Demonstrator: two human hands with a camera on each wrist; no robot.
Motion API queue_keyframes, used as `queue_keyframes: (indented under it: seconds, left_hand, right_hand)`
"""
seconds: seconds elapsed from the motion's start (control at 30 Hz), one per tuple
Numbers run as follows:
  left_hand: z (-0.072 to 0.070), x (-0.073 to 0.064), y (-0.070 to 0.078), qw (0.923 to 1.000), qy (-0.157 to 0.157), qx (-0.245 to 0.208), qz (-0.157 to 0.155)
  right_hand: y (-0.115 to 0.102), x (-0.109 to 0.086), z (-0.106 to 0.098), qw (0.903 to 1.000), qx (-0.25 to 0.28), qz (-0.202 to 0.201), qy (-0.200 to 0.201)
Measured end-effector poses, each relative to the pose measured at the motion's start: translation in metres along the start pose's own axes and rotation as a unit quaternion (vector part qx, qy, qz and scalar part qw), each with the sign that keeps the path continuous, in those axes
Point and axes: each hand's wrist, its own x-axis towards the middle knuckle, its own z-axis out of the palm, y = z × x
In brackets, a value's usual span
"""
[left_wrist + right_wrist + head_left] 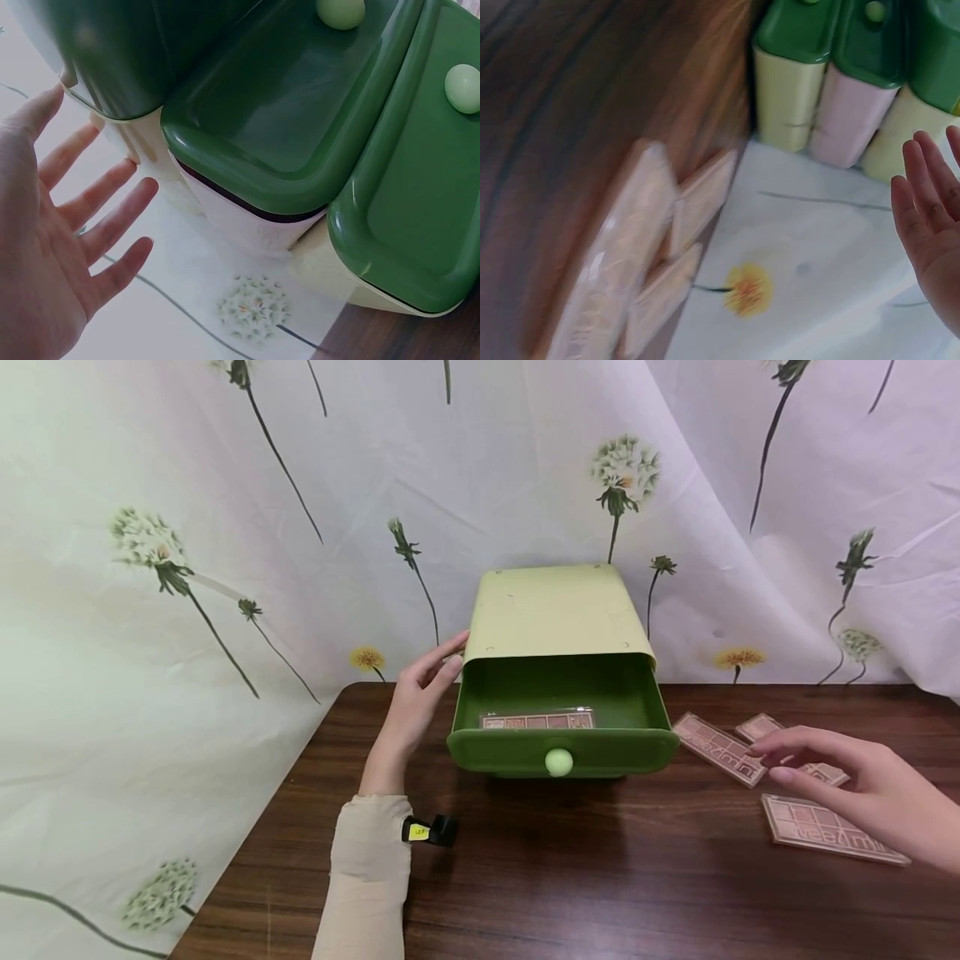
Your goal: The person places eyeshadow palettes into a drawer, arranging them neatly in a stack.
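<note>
A small drawer cabinet (558,610) with a cream top stands on the table. Its green top drawer (480,752) is pulled out, and a flat makeup palette (538,722) with a row of pans lies inside. My left hand (412,702) is at the cabinet's left side, fingers extended; in the left wrist view the fingertips of this hand (82,217) reach the side wall by the upper drawer. My right hand (862,777) hovers over several palettes on the right, fingers loosely bent and holding nothing. Beneath it lie a long palette (718,750) and a wider palette (828,831).
Two lower drawers, a middle one (262,135) and a bottom one (412,187), are closed, each with a pale round knob. The dark wooden table (540,877) ends at a white curtain (300,485) printed with dandelions, close behind the cabinet.
</note>
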Motion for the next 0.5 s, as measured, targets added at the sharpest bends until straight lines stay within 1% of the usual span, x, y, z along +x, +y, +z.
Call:
queue_keyframes:
  seconds: [0.1,0.13,0.33,0.5]
  left_hand:
    - [0.001,0.000,0.001,1.0000,0.002,0.004,-0.001]
    - [0.001,0.000,0.002,1.0000,0.003,0.006,-0.001]
    - [0.002,-0.001,0.003,0.9999,0.003,0.013,-0.001]
    - [0.003,-0.001,0.004,0.9999,0.003,0.013,-0.003]
  right_hand:
    - [0.012,-0.008,0.000,0.9999,0.012,0.010,-0.001]
    - [0.016,-0.011,0.001,0.9997,0.015,0.019,0.002]
    - [0.045,-0.024,0.002,0.9986,0.018,0.045,0.024]
    - [0.067,-0.032,0.002,0.9981,0.019,0.050,0.030]
